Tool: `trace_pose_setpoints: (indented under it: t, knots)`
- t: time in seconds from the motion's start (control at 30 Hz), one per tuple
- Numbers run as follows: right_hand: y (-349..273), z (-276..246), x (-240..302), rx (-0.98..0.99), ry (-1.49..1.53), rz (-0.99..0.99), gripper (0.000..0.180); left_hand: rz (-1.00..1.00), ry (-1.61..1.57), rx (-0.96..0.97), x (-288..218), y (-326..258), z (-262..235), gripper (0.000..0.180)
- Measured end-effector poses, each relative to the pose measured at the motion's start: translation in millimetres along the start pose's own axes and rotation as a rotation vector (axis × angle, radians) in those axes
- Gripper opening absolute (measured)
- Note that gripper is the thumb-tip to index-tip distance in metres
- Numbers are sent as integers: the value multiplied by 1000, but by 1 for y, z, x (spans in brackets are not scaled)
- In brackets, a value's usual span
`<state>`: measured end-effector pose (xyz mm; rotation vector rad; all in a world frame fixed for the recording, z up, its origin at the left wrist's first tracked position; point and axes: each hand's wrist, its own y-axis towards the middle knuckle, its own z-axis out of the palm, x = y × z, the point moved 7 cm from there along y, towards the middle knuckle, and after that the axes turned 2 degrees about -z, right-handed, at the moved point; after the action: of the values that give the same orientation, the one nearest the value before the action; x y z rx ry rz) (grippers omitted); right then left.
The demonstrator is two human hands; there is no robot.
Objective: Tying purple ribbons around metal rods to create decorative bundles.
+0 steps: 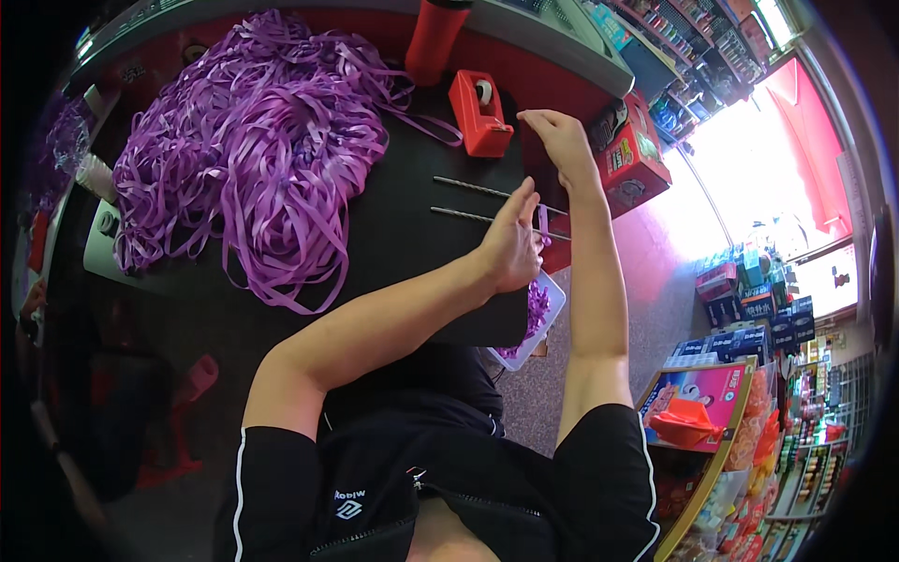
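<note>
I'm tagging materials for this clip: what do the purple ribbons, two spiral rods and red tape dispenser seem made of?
Purple ribbons: probably satiny synthetic fabric, from the soft sheen on flat, limp loops; thin plastic is possible.
Spiral rods: likely bare metal, given the grey glints along the twists.
Red tape dispenser: apparently hard plastic, smooth and evenly coloured.
</note>
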<state>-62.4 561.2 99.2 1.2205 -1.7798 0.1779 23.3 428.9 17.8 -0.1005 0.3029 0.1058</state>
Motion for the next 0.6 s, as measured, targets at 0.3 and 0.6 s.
trace_pose_setpoints:
  t: [0.3, 0.6]
  knots:
    - [42, 52, -26, 308, 37, 349, 30, 28, 15, 23, -1, -1, 1, 100]
    - [32, 47, -36, 275, 165, 592, 21, 45, 55, 36, -1, 4, -2, 102]
